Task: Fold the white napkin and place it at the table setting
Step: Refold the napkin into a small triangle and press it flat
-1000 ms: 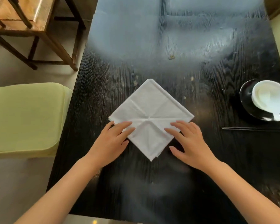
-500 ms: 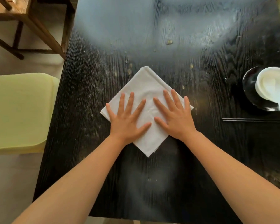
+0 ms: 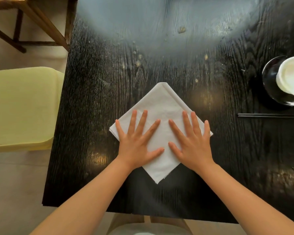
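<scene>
Both palms now lie flat with fingers spread, the left hand (image 3: 137,143) and right hand (image 3: 193,143) pressing the white napkin (image 3: 161,106), a folded diamond at table (image 3: 95,92) centre; a second ago only fingertips touched it. Creases are being set. Chopsticks (image 3: 270,115) and saucer (image 3: 270,82) wait at 2 o'clock.

We see the white napkin (image 3: 161,106) folded into a square and turned like a diamond, one corner pointing away from us and one toward us, lying flat on the dark counter (image 3: 227,150) near its front edge. Its left corner shows stacked layers, and faint creases cross the middle. The place setting, a dark saucer (image 3: 270,89) and black chopsticks (image 3: 268,115), lies well apart to the right
</scene>
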{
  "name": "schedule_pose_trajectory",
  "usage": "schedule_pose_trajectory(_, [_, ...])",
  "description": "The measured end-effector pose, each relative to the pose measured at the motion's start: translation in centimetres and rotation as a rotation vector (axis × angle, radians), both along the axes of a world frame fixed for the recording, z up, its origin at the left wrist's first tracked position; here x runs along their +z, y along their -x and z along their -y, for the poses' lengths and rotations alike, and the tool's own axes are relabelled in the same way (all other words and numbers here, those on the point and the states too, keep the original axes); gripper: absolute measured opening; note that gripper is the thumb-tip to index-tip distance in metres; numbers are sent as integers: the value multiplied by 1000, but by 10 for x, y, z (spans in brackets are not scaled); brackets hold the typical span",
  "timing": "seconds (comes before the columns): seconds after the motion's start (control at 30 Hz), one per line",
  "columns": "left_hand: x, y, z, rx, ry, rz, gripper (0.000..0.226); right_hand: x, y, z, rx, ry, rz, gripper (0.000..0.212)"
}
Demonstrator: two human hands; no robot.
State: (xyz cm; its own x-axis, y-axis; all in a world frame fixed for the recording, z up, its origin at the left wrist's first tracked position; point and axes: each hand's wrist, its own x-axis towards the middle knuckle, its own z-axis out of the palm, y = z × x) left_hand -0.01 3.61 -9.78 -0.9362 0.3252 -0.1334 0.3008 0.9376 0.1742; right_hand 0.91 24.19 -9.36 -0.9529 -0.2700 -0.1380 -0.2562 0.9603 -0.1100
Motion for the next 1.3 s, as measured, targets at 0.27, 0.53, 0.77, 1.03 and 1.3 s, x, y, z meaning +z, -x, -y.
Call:
schedule_pose_trajectory(0.27, [6, -7, 11, -90, -99, 44, 84, 5, -4, -7, 84, 53, 37, 64])
schedule_pose_trajectory(0.53, [3, -52, 42, -437, -198, -28, 76, 5, -32, -29, 493, 180, -90, 51])
schedule_pose_trajectory(0.77, [5, -36, 32, -516, -236, -170, 53, 8, -17, -10, 615, 266, -175, 30])
schedule_pose_trajectory(1.03, [10, -26, 27, -565, -232, -303, 16, 3, -15, -10, 653, 380, -264, 7])
schedule_pose_trajectory(1.3, [15, -21, 49, -603, -288, -160, 17, 9, -15, -23, 626, 346, -177, 14])
